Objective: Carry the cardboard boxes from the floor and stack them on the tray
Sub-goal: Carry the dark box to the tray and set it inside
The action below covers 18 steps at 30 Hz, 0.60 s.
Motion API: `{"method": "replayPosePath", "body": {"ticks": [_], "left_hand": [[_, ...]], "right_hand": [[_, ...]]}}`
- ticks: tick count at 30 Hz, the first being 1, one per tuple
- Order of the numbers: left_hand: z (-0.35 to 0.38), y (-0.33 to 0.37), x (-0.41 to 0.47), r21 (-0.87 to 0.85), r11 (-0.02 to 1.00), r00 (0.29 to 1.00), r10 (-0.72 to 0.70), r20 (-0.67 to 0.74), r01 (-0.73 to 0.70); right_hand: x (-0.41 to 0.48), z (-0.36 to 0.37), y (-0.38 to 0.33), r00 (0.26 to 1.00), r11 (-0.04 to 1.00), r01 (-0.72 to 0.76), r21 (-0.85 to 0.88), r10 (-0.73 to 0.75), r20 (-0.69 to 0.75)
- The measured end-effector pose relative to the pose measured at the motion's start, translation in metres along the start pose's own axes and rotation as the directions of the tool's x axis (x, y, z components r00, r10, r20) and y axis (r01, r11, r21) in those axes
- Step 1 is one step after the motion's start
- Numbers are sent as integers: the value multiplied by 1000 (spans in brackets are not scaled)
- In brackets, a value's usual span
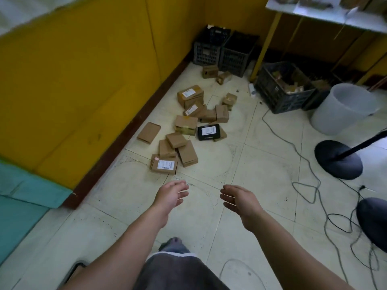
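Several small brown cardboard boxes [187,150] lie scattered on the pale tiled floor along the yellow wall. The nearest one [164,164] carries a white label. A black box [208,132] with a white label lies among them. My left hand [172,194] and my right hand [240,198] reach forward side by side, palms facing each other, fingers apart and empty. Both hover short of the nearest box. No tray is in view.
Dark plastic crates [222,51] stand in the far corner, and another crate [282,88] holds boxes beside a white bucket [343,109]. A round black stand base [338,159] and loose cables [303,164] lie at right. A table [326,15] stands at the back right.
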<state>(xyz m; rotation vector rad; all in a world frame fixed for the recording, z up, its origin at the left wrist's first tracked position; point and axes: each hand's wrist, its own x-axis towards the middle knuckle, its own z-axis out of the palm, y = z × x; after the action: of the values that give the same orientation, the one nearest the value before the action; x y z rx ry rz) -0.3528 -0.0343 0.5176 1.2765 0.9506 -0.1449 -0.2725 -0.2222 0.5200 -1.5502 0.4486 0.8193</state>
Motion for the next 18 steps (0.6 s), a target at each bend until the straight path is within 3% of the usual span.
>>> {"method": "replayPosePath", "body": {"ticks": [5, 11, 18], "left_hand": [[55, 36, 66, 21, 1000, 1000, -17, 8, 17], [112, 86, 175, -19, 999, 999, -46, 9, 47], [161, 173, 275, -13, 992, 992, -126, -17, 126]], "right_hand": [[68, -19, -53, 1000, 1000, 5, 16, -6, 10], [174, -37, -136, 1000, 996, 0, -92, -1, -9], [278, -64, -239, 994, 982, -109, -153, 102, -49]]}}
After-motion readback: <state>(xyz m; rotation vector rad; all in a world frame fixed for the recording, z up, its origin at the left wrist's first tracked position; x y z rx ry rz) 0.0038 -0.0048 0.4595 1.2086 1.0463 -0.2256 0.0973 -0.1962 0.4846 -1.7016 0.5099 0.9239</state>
